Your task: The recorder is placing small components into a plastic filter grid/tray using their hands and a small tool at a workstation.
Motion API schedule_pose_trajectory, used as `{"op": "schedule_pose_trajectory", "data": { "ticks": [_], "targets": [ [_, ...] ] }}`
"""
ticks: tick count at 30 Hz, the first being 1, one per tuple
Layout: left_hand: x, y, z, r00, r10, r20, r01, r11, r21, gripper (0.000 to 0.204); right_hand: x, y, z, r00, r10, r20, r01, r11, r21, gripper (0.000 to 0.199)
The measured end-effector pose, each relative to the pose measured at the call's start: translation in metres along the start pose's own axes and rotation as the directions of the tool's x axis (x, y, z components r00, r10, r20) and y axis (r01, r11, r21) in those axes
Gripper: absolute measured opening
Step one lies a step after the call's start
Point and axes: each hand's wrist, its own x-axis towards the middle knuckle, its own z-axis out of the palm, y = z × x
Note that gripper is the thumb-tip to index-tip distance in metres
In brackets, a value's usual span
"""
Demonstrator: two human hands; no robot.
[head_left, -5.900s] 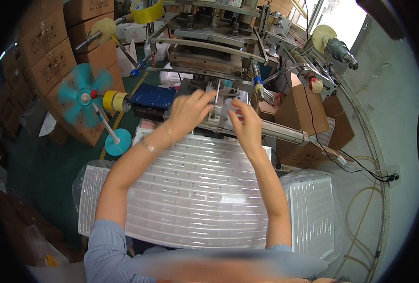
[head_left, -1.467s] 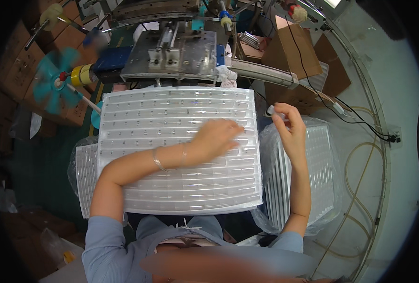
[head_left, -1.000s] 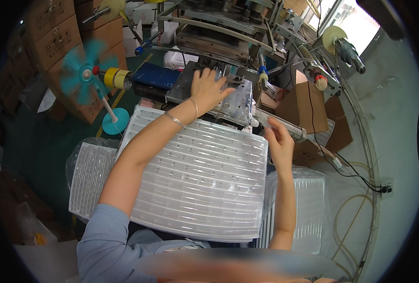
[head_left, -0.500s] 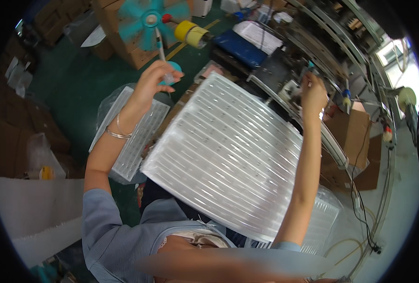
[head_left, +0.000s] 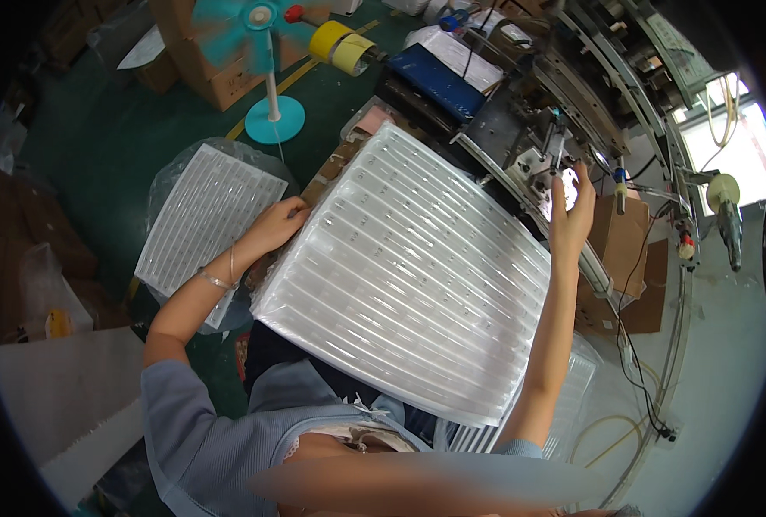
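Note:
A large stack of clear ribbed plastic trays (head_left: pixel 409 276), wrapped in film, lies tilted in front of me. My left hand (head_left: pixel 280 226) is at its left edge, above a cardboard box rim (head_left: pixel 327 177). The fingers there are curled together, and whatever they hold, if anything, is hidden. On the right, my right hand (head_left: pixel 574 207) is raised beside the metal fixture (head_left: pixel 534 168) of a bench machine. Its thumb and fingers stand apart, with nothing visible between them.
Left of me another ribbed tray (head_left: pixel 211 220) rests on plastic film on the green floor. A turquoise fan (head_left: pixel 273 119) stands beyond it, near a yellow roll (head_left: pixel 338 47). A blue flat case (head_left: pixel 439 79) lies behind the stack. Cables (head_left: pixel 633 345) hang at the right.
My left hand, earlier raised with a small clear piece at its fingers, has come down to the stack's left edge. My right hand has moved slightly down, and its pinched fingers have spread.

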Motion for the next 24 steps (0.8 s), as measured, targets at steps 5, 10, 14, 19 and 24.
{"op": "schedule_pose_trajectory", "data": {
  "ticks": [5,10,14,19,24],
  "targets": [
    [0.023,0.006,0.011,0.999,-0.002,-0.044,0.003,1.000,0.021,0.026,-0.053,-0.079,-0.016,0.939,-0.175,0.297,0.102,0.964,0.246,0.026],
    [0.051,-0.009,0.019,0.999,-0.039,0.036,0.039,0.999,0.004,0.021,-0.091,-0.151,0.017,0.742,-0.489,0.458,0.295,0.852,0.432,0.032],
    [0.047,-0.015,0.015,0.998,0.041,-0.049,-0.042,0.999,-0.018,0.019,-0.113,-0.169,0.051,0.588,-0.581,0.562,0.541,0.800,0.260,0.028],
    [0.007,0.056,-0.019,0.901,0.307,-0.305,-0.307,0.950,0.050,0.020,-0.125,-0.166,0.055,0.565,-0.588,0.579,0.541,0.794,0.278,0.024],
    [-0.041,0.088,-0.024,0.941,0.337,0.040,-0.332,0.887,0.320,0.036,-0.128,-0.171,0.057,0.608,-0.612,0.506,0.540,0.786,0.302,0.015]
  ]
}}
